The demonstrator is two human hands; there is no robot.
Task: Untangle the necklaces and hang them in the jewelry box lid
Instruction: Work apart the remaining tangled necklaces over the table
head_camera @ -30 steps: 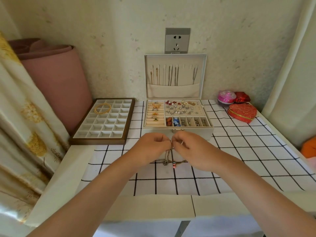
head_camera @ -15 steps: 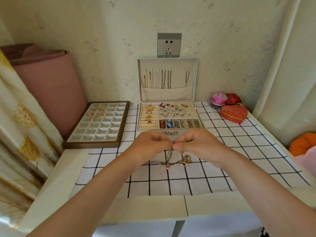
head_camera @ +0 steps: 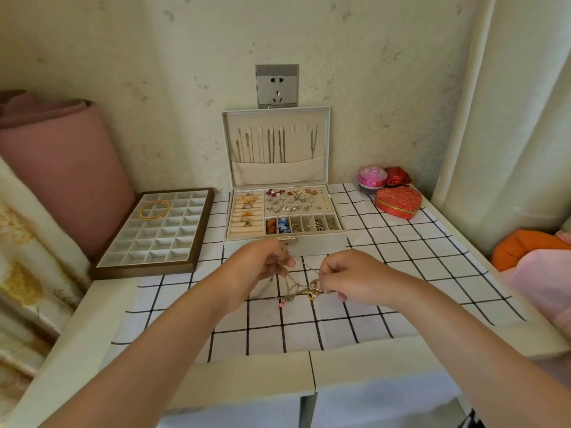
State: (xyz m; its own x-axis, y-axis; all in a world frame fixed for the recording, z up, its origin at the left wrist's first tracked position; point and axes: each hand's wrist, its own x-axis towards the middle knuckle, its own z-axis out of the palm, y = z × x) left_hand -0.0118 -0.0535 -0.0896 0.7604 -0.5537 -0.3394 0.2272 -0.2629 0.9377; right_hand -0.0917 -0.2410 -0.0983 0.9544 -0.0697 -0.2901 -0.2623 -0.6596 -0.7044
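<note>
The 2 hands meet low over the cloth (head_camera: 401,257), just in front of the box (head_camera: 321,242). The left hand (head_camera: 262,264) has its fingers curled and pinches a thin chain. The right hand (head_camera: 355,279) pinches the same knot of necklaces (head_camera: 301,288) from the other side. The knot hangs between them, its lowest loops and beads touching the cloth (which strand each hand has is too fine to tell). The lid (head_camera: 296,149) stands upright against the wall, with several chains on its hooks. A tray (head_camera: 148,267) lies left of the box.

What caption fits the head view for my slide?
Left hand and right hand pinch tangled necklaces over the checked cloth, in front of the open jewelry box.
</note>
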